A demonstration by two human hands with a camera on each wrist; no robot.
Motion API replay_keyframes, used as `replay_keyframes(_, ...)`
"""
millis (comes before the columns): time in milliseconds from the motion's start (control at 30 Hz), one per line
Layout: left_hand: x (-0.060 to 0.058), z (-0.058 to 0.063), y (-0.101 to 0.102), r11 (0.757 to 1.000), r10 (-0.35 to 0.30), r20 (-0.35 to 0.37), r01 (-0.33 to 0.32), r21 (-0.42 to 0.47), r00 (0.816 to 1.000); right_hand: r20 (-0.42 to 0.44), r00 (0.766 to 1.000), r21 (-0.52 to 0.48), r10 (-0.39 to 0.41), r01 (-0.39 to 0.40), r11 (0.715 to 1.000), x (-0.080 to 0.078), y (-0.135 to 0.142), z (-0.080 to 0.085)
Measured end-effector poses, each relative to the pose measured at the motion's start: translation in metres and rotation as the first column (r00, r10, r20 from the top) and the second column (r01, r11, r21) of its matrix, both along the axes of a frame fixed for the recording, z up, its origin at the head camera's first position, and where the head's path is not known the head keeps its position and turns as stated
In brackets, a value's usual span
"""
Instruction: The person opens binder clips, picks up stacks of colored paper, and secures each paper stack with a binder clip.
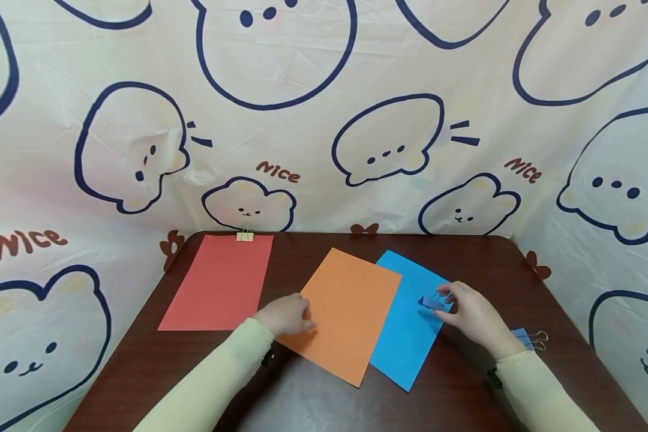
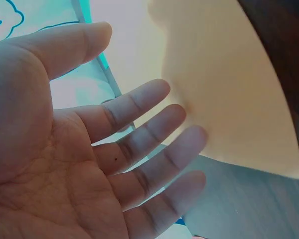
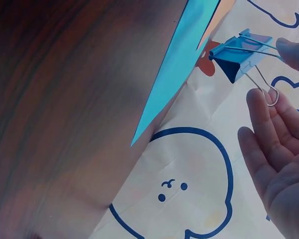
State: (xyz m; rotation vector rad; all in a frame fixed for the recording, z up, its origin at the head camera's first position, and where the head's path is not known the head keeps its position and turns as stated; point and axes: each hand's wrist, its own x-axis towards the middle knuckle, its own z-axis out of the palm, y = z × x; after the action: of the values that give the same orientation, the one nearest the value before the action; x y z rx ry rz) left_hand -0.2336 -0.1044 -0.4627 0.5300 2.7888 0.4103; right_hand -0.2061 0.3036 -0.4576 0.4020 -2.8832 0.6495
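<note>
In the head view, the right hand [image 1: 472, 315] pinches a blue clip [image 1: 433, 302] by its wire handles, above the right part of the blue sheet [image 1: 410, 342]. The clip's body lies to the left of the fingertips, pointing across the blue sheet toward the orange sheet [image 1: 345, 318], its long axis running roughly left to right with a slight slant. The right hand is much the nearer to the blue sheet; the left hand [image 1: 287, 315] is at the orange sheet's left edge. Both sheets have their long axes going away from the person and leaning right, and the orange one overlaps the blue one's left side. At the far left, the red sheet [image 1: 218, 288] carries a yellow clip [image 1: 245, 236] on its far edge, and a spare clip [image 1: 522, 339] lies on the table [image 1: 308, 408] beside the right forearm. In the left wrist view, the left hand grasps nothing: the fingers are extended and spread, the thumb stands apart, and the fingertips reach the orange sheet, though whether they press it is hard to tell. In the right wrist view, the thumb is on one handle and the fingers are at the other, the clip's body pointing away from the palm.
</note>
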Motion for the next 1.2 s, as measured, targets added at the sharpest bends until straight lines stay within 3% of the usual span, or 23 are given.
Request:
replay_keyframes(533,-0.039,-0.002,0.012,0.985,0.163,-0.011,-0.162,0.053,0.987,-0.079,0.995,0.05,0.058,-0.055,0.997,0.003,-0.009,-0.009)
replay_keyframes(1000,-0.044,-0.009,0.024,0.956,0.295,-0.071,-0.295,0.011,0.953,-0.207,0.967,0.13,0.151,-0.126,0.983,0.006,-0.024,-0.014)
replay_keyframes(1200,-0.05,-0.016,0.034,0.947,0.294,-0.121,-0.306,-0.096,0.948,-0.235,0.956,0.16,0.176,-0.141,0.977,0.007,-0.027,-0.017)
